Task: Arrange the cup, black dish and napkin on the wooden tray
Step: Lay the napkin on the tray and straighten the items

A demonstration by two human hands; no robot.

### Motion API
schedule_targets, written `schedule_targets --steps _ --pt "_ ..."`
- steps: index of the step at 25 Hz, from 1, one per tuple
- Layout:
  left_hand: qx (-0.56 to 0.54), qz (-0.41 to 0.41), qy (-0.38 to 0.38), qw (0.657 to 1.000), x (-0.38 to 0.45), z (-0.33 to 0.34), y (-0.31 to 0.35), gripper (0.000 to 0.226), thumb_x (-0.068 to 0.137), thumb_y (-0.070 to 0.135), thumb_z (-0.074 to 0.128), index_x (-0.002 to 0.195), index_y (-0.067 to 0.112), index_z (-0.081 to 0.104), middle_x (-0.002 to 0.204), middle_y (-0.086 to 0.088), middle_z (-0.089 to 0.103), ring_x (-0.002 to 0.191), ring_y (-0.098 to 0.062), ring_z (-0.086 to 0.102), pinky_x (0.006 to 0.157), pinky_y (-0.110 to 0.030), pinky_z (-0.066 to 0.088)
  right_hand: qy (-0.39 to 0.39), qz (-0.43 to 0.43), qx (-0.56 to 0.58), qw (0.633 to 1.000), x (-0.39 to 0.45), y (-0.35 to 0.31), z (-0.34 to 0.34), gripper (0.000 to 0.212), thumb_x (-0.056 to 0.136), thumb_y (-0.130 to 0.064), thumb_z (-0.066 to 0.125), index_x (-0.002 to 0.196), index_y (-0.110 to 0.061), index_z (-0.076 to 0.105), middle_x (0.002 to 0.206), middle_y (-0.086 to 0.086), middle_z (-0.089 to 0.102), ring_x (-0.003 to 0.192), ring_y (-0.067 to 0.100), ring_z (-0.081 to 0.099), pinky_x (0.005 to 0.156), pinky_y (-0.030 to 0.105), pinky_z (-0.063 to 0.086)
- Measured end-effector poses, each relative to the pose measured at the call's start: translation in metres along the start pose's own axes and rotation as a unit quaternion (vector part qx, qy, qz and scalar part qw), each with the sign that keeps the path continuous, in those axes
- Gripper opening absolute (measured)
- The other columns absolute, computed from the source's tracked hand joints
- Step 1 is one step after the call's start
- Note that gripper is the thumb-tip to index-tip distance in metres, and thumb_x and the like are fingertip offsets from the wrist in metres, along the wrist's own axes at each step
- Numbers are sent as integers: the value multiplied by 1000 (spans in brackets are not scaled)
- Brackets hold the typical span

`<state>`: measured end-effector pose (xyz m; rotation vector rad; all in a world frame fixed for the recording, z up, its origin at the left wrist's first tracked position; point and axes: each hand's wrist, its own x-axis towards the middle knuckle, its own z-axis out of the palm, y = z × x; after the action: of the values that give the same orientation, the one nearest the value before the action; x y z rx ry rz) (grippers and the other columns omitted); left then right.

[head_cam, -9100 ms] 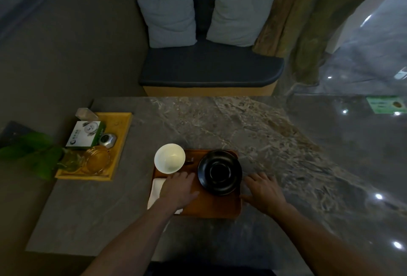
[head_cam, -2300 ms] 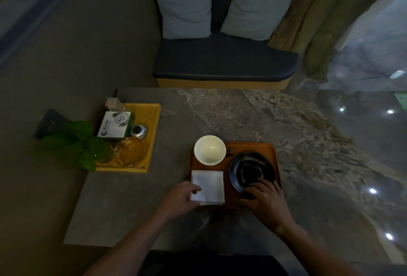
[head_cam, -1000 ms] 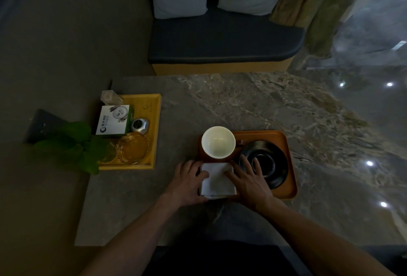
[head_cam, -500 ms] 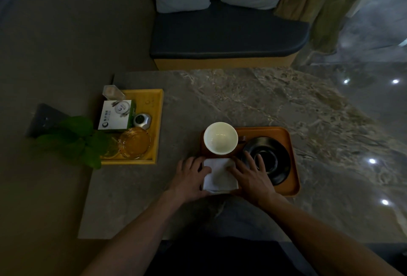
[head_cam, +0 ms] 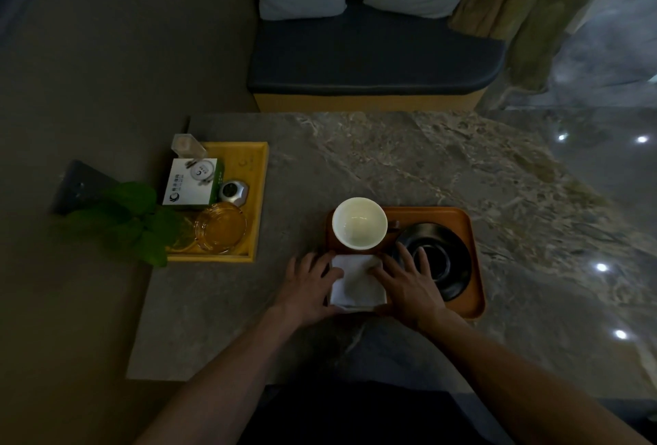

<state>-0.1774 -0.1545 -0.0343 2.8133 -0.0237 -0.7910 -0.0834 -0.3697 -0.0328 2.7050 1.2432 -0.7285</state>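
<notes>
A wooden tray lies on the marble table. An empty white cup stands in its far left corner. On its right half sits a black dish. A folded white napkin lies at the near left of the tray, just in front of the cup. My left hand rests flat against the napkin's left edge, thumb on the cloth. My right hand lies flat on the napkin's right edge, its fingers spread and reaching over the dish's left rim.
A yellow tray at the table's left holds a white-green box, a small metal pot, a clear holder and a glass ashtray. Green leaves hang beside it. A bench with cushions stands beyond the table.
Over the last second both hands stay pressed on the napkin's sides, with only slight shifts. Earlier the right hand left the dish and came onto the napkin.
</notes>
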Motion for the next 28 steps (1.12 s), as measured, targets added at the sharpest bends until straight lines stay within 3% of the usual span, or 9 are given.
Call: schedule_targets --steps 9,20,28 --pt "8 2 -14 1000 6 -5 -2 76 79 73 53 143 37 33 161 -2 15 147 -31 5 118 -59 1 6 -4 8 1000 5 1 -1 81 81 -61 61 146 -32 24 160 4 19 148 36 -10 110 68 -10" --pt "42 34 29 998 4 2 2 71 84 64 54 144 33 34 160 -6 20 146 -31 12 119 -56 5 21 -1 15 1000 4 3 3 83 76 -63 63 146 -35 26 158 1 27 148 35 0 112 67 -6" --pt "65 51 50 995 1 10 -2 67 86 64 50 144 32 34 159 -7 21 145 -31 14 118 -58 6 17 -4 2 1000 0 1 5 86 78 -68 57 148 -34 21 160 0 22 148 35 0 113 66 -7"
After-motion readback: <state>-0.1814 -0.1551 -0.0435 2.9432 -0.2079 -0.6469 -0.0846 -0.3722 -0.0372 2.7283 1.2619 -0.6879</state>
